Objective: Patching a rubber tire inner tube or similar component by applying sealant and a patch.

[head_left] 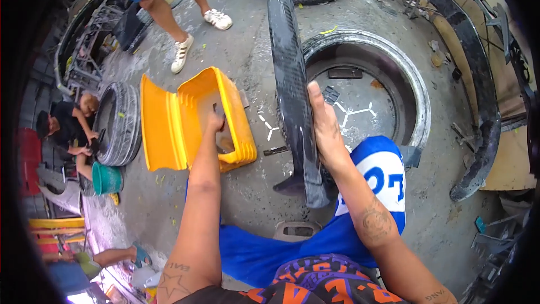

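A long, glossy black panel with a carbon-fibre weave (289, 73) stands in front of me, running from the top of the view down between my knees. My right hand (326, 126) grips its right edge, thumb pointing up along the side and the other fingers hidden. My left hand (216, 119) reaches inside a yellow plastic box (246, 126) with murky liquid in it. Its fingers are curled around something small and dark that I cannot make out. The box's yellow lid (163, 124) hangs folded out on the left.
A tyre (413, 79) lies flat beyond the panel; another tyre (121, 124) stands left. A curved black bumper piece (478, 79) rests at right. One person's legs (163, 19) stand ahead; a crouching person (70, 121) works at left by a green bucket (107, 178).
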A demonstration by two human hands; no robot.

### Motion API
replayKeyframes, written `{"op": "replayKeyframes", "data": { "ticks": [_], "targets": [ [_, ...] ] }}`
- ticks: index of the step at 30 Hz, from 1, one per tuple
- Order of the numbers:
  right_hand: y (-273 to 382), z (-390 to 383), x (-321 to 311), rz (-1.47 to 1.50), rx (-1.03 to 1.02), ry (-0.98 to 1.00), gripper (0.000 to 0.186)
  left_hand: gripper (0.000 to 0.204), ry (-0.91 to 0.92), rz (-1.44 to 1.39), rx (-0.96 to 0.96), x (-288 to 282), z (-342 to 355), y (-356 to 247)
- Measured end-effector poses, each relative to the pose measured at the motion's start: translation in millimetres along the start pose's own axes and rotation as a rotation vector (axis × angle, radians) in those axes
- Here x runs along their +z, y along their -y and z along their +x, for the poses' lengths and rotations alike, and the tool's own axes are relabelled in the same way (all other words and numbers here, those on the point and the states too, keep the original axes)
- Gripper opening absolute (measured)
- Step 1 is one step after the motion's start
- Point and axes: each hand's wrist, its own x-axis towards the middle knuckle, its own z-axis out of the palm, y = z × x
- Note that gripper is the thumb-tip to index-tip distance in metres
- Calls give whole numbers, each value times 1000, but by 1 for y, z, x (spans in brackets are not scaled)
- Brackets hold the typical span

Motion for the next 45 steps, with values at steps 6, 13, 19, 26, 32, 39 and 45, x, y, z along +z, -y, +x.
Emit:
{"op": "replayKeyframes", "data": {
  "ticks": [6, 13, 19, 26, 32, 39, 45],
  "targets": [
    [3, -4, -4, -96, -9, -99, 77, 36, 373, -686, -334, 103, 4, -21],
    [-16, 14, -12, -125, -47, -77, 83, 30, 23, 40, 166, -34, -31, -80],
    [-20, 20, -8, -75, -5, -101, 74, 19, -381, -663, 356, -159, -219, -266],
    [-20, 17, 3, 47, -61, -40, 70, 14, -536, -613, 799, -170, -310, -383],
    [-56, 42, -10, -137, -175, -161, 79, 11, -749, -445, 882, -135, -319, -376],
    [-58, 49, -18, -132, -269, -211, 80, 16, -699, -529, 744, -118, -328, -382],
    [-51, 51, -18, -110, -221, -208, 81, 11, -735, -555, 753, -109, -332, -382]
  ]
}}
